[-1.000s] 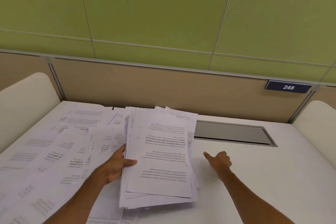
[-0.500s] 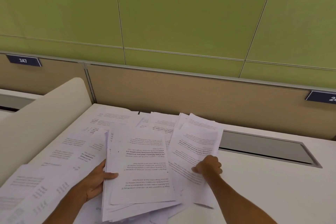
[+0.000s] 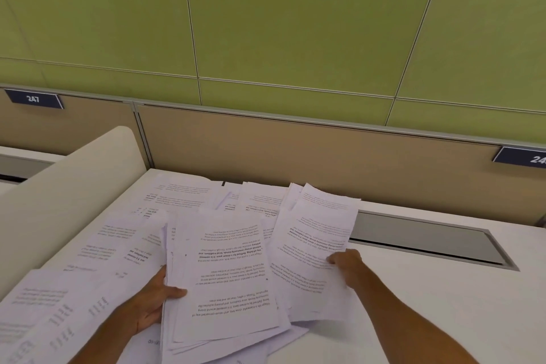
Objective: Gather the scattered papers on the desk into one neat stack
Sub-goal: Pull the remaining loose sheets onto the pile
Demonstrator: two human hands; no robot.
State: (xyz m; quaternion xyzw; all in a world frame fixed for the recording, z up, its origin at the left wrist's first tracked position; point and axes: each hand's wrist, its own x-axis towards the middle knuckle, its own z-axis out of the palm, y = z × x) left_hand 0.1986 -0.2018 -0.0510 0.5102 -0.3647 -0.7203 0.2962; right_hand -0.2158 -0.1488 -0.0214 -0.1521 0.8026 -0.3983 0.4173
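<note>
Across the left half of the flat white desk (image 3: 428,304): thick uneven pile of white printed paper (image 3: 227,284), print upside down to the camera, edges fanned and not squared. Held at its left edge by the left grip (image 3: 153,301), thumb lying on the top sheet, fingers tucked beneath. Just to the right, overlapped along its left edge by the pile: thinner sheaf of white printed pages (image 3: 316,233), top leaning to the right, far corners close to the back of the desk. Pinched at its right edge by the right grip (image 3: 345,266), fingers curled onto the paper. Bare forearms rising from the bottom edge of the view.

Left of the pile, spread flat as far as the desk's left rim: loose white printed sheets (image 3: 97,269), overlapping one another. Behind the pile, close against the rear panel: further scattered pages (image 3: 183,195). Right half of the desk plain white. Sunk into it towards the back right: grey rectangular flap in a metal frame (image 3: 413,242), its left end meeting the sheaf's right edge.

Along the left side: cream divider with a rounded top (image 3: 68,192), upright. Behind the desk: tan partition panel (image 3: 295,151) capped by a grey rail. On it at far left, dark blue number plate reading 247 (image 3: 33,98); at far right, second dark blue plate (image 3: 523,156), cut off by the frame. Above all: green wall panels (image 3: 295,23) with thin pale seams. Beyond the divider, sliver of a neighbouring white surface (image 3: 17,151).
</note>
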